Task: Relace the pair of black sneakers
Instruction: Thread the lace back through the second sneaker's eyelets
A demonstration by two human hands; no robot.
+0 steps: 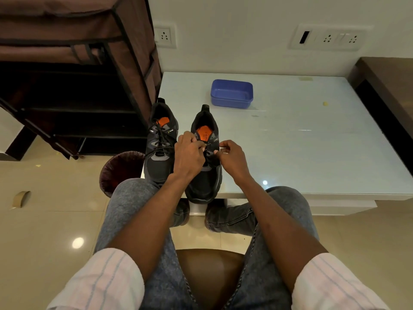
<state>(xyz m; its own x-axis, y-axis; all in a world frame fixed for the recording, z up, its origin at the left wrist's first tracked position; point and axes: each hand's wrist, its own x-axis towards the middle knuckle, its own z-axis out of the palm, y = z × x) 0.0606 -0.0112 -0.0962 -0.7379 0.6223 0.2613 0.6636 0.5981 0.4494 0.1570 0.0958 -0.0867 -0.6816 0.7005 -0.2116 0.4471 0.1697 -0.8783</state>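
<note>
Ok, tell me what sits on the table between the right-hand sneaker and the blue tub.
Nothing: in the head view only bare glossy table runs from the right-hand sneaker to the blue tub.

Middle eyelets and lace of the right-hand black mesh sneaker (204, 166) covered by both hands, fingertip grip too small to be made out, dark mesh waste bin (118, 171) partly hidden behind a knee, brown fabric shoe rack (73, 63) cut off at the top and left edges
</note>
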